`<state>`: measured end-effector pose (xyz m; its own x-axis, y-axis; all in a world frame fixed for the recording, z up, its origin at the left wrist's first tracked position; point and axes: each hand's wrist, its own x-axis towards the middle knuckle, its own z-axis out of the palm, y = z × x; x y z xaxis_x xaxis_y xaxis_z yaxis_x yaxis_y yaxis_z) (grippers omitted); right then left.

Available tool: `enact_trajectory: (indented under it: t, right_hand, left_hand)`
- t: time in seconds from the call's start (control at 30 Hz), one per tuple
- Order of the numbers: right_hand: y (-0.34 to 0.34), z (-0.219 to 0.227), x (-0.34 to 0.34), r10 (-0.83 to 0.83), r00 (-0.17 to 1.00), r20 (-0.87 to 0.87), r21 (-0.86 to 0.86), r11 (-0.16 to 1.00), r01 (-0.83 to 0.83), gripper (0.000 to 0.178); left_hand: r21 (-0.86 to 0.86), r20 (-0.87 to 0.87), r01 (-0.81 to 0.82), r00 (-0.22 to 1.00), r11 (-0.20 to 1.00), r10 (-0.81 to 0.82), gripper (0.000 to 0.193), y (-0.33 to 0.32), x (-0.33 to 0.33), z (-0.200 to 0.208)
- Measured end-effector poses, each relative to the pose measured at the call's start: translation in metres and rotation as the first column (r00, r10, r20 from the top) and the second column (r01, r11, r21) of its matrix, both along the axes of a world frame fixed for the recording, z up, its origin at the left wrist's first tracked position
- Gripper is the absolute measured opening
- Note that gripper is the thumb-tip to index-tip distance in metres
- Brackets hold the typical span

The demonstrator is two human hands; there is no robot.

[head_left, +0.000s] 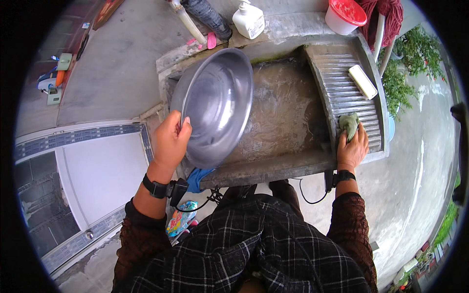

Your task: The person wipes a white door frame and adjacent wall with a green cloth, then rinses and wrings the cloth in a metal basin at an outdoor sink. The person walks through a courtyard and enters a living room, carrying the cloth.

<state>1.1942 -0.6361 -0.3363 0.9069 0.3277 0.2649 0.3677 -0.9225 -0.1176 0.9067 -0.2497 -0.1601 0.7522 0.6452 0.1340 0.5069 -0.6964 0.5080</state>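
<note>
While left hand (171,136) grips tilted basin (221,105), right hand (352,150) clasps cloth (348,126), sink (273,170) apparently holding shallow water (283,110)

Bright, diffuse daylight leaves mostly soft shadows, deepest along the inner walls of the sink (273,172). A white glare patch shines inside the metal basin (213,108), and pale reflections streak the ground (403,176) on the right. The middle is fairly crisp; the grass (446,220) near the rim turns soft. Fisheye distortion bends the tiled trim (88,137), with black corners around.
</note>
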Motion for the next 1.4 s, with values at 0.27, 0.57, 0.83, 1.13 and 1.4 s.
enact_trajectory:
  t: [0.27, 0.57, 0.83, 1.13, 1.4]
  right_hand:
    - [0.002, 0.002, 0.000, 0.004, 1.000, 0.000, 0.014, 1.000, -0.004, 0.045]
    - [-0.001, 0.003, 0.001, -0.014, 0.999, -0.032, 0.017, 1.000, 0.015, 0.046]
    - [0.003, 0.011, -0.003, 0.002, 0.999, -0.053, 0.044, 0.999, 0.000, 0.047]
    - [0.004, 0.013, -0.005, 0.002, 0.998, -0.061, 0.044, 0.999, 0.001, 0.044]
    - [0.002, 0.011, -0.005, 0.000, 0.998, -0.063, 0.022, 1.000, 0.002, 0.043]
  left_hand:
    - [-0.730, 0.278, -0.049, 0.890, 0.682, 0.362, 0.016, 0.017, 0.003, -0.098]
    - [-0.919, 0.090, -0.153, 0.816, 0.364, 0.570, 0.019, 0.015, 0.003, -0.185]
    - [-0.797, -0.488, -0.515, 0.857, 0.315, 0.166, 0.039, 0.049, -0.025, -0.184]
    - [-0.677, 0.254, 0.013, 0.943, 0.736, 0.217, 0.049, 0.108, 0.073, -0.043]
    - [0.082, 0.607, -0.035, 0.795, 0.996, -0.022, 0.044, 0.127, 0.176, 0.067]
